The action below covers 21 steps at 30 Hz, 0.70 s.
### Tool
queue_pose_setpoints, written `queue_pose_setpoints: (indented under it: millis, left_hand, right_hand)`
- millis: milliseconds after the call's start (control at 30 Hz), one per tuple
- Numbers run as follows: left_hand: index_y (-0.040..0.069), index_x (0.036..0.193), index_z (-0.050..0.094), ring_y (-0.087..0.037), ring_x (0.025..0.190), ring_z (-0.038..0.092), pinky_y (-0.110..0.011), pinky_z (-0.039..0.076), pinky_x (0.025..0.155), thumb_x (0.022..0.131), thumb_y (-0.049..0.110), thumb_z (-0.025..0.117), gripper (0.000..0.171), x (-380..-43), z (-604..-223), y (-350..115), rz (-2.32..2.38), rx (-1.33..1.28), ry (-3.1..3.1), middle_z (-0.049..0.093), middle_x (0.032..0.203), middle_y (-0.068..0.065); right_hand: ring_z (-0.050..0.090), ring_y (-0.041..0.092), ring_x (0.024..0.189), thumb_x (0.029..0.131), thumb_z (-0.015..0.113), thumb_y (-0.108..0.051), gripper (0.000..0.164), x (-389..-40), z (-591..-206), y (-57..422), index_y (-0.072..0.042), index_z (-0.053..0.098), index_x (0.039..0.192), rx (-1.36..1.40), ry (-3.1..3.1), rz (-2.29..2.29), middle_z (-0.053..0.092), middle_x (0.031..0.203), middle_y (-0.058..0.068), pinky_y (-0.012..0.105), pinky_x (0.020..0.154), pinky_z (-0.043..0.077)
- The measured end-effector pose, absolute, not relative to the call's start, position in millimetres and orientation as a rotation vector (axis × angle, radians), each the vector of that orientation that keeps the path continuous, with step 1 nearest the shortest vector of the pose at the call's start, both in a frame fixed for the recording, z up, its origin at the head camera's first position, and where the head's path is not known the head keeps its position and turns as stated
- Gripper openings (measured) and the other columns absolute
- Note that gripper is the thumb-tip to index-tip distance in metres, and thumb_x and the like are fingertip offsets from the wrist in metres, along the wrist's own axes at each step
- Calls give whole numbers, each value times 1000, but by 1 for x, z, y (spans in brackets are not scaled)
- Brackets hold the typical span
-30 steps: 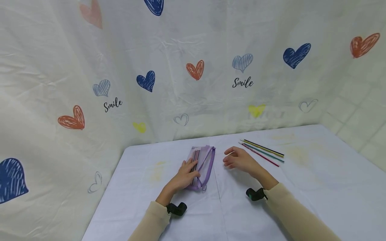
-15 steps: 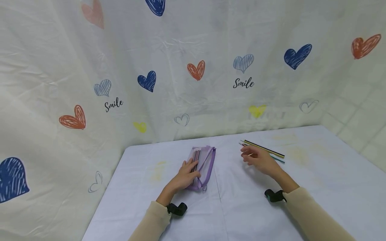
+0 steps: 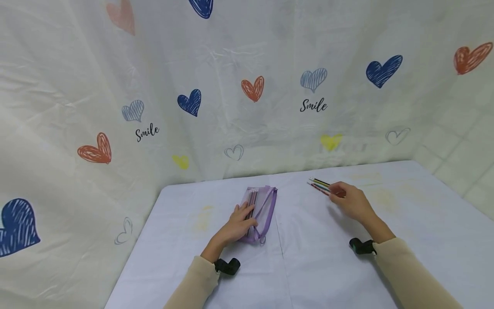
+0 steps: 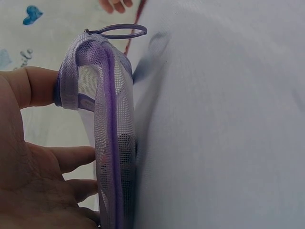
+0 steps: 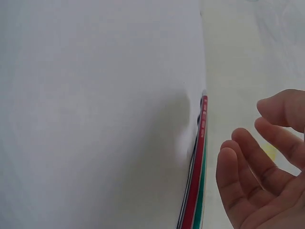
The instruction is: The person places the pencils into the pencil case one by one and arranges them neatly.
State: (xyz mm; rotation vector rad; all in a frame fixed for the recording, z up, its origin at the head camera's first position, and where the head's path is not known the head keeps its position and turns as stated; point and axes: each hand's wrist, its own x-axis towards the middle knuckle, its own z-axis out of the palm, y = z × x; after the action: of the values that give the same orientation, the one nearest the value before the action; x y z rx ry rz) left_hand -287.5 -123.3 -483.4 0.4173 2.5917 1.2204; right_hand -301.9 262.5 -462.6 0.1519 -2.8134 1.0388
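A purple mesh pencil case with a zipper and a ring pull lies on the table, several pencils showing inside it. My left hand rests on the case with spread, fairly straight fingers; the left wrist view has the fingertips against the mesh. My right hand hovers over several loose pencils, its fingers loosely bent and nothing between them. Of these, a red pencil and a green pencil stand out in the right wrist view, just beside the fingers. The hand hides their far ends in the head view.
A white cloth covers the table, with faint yellowish stains. Behind it hangs a pale curtain printed with hearts and the word Smile. Each wrist carries a small black camera.
My right hand has moved to the right, from beside the pencil case to over the loose pencils. The left hand has stayed on the case.
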Motion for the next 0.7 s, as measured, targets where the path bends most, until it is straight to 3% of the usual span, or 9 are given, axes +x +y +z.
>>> queue_pose_setpoints:
  millis: [267, 533, 700]
  left_hand:
    - [16, 160, 36, -41, 160, -3, -73, 3, 121, 88, 38, 57, 78, -288, -482, -122, 1229, 418, 2583, 13, 173, -9]
    - [16, 160, 37, -41, 160, -3, -73, 4, 120, 88, 37, 57, 78, -287, -483, -123, 1228, 411, 2581, 14, 173, -10]
    - [16, 160, 36, -40, 160, -3, -73, 4, 121, 88, 38, 57, 79, -287, -483, -123, 1229, 412, 2581, 13, 173, -10]
  right_hand:
    - [66, 40, 108, 96, 65, -23, 37, -304, -466, 279, 0, 65, 126, 118, -2844, 966, 71, 119, 23, 38, 76, 51]
    - [66, 42, 105, 93, 66, -18, 34, -304, -469, 285, 3, 67, 119, 116, -2854, 892, 71, 114, 25, 49, 82, 52]
    - [66, 36, 94, 91, 68, -15, 29, -304, -471, 287, 5, 70, 112, 112, -2890, 846, 72, 103, 22, 45, 76, 51]
